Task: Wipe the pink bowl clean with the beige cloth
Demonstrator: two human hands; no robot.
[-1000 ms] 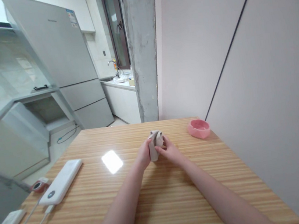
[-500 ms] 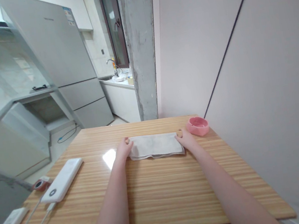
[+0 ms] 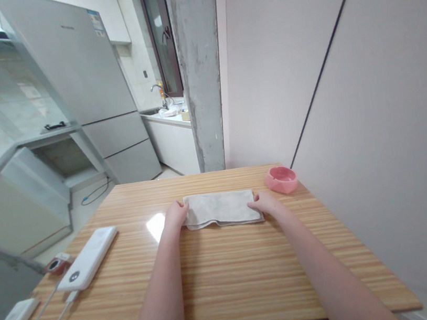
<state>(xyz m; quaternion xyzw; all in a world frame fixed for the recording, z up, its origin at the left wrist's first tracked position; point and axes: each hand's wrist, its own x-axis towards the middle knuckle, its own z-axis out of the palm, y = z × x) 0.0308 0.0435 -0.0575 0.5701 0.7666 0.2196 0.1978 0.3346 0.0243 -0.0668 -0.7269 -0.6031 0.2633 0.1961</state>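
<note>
A light grey cloth [image 3: 220, 208], folded into a long flat strip, lies across the wooden table [image 3: 238, 278]. My left hand [image 3: 176, 214] pinches its left end between thumb and fingers. At the opposite end, my right hand [image 3: 263, 203] grips the cloth's right edge, thumb on top. Its near edge shows more than one layer and is slightly wavy in the middle. The undersides of the fingers are hidden.
A pink ashtray [image 3: 281, 179] stands at the table's right edge, just beyond my right hand. To the left lie a white power bank [image 3: 88, 259] with cables, a reddish roll [image 3: 57, 264] and a white box [image 3: 15, 319]. A wall [image 3: 334, 111] borders the right side.
Both hands have slid slightly towards me along the cloth's ends. The near edge now bulges up a little more in the middle.
</note>
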